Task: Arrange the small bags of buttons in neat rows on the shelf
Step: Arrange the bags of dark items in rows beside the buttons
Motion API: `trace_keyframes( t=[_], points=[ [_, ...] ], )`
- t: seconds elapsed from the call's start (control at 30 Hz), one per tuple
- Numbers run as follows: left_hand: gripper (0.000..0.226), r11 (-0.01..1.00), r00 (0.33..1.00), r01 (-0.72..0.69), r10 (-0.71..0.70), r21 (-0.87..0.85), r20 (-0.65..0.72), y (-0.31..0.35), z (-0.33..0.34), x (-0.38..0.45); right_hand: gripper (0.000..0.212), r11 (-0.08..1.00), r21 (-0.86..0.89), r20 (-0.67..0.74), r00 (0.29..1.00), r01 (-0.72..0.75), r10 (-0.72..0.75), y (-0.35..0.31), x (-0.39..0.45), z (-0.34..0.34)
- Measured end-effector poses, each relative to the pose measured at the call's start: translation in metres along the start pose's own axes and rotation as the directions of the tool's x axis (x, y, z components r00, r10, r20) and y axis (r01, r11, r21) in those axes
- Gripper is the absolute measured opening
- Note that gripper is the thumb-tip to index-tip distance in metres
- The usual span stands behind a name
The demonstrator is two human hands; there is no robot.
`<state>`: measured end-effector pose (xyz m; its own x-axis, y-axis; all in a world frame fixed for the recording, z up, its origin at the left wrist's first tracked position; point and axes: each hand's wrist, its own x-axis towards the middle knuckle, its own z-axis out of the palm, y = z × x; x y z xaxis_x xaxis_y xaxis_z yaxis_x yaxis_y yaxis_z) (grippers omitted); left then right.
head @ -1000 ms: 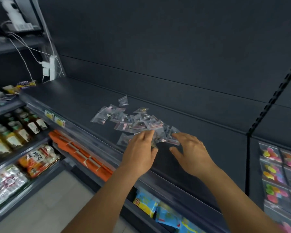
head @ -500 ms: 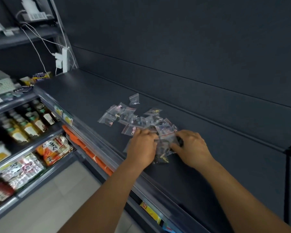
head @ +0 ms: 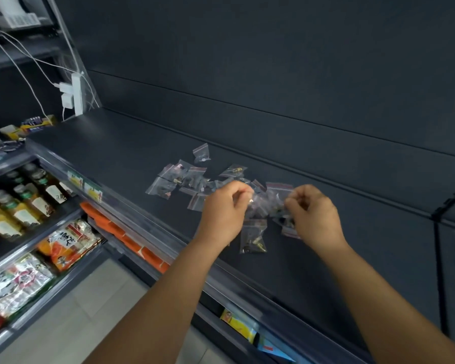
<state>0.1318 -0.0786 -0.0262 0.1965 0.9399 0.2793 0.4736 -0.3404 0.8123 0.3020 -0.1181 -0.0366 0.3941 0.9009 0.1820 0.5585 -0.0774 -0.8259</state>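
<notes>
Dark shelf (head: 121,143), scattered clear red-zip button bags (head: 184,177), left hand (head: 225,206) and right hand (head: 314,214) pinching several.

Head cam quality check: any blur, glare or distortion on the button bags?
Head view: wide-angle bends the shelf edge; motion blur smears both hands, left hand and right hand; dim, even light; the clear bags show faint sheen, contents hard to read.

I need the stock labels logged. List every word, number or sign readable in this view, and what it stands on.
Nothing can be quoted with certainty.
Orange snack packet: large dark characters, too blurred to read.
Shelf-edge price tags: too small.
Bottle labels: blurred.
Small bags of buttons: no print visible.
</notes>
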Motion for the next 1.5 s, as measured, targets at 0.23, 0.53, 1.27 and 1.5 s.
trace_keyframes(
  t=[0.23, 0.53, 1.27, 1.5],
  points=[
    [0.016, 0.979, 0.993, -0.017, 0.040, -0.203, 0.109, 0.027, 0.014, 0.001, 0.012, 0.892, 0.403, 0.036, 0.978, -0.204, 0.207, -0.020, -0.022, -0.012],
    [0.021, 0.958, 0.936, -0.016, 0.115, -0.286, 0.332, 0.069, 0.067, -0.034, 0.007, 0.821, 0.494, -0.156, 0.900, -0.286, 0.408, -0.001, -0.086, -0.067],
    [0.012, 0.915, 0.650, 0.053, 0.272, -0.400, 0.710, 0.299, 0.272, -0.257, 0.018, 0.839, 0.511, -0.636, 0.576, -0.185, 0.514, 0.124, -0.288, -0.353],
    [0.011, 0.916, 0.626, 0.031, 0.294, -0.401, 0.722, 0.365, 0.343, -0.318, 0.017, 0.833, 0.497, -0.618, 0.575, -0.241, 0.535, 0.166, -0.340, -0.450]
  ],
)
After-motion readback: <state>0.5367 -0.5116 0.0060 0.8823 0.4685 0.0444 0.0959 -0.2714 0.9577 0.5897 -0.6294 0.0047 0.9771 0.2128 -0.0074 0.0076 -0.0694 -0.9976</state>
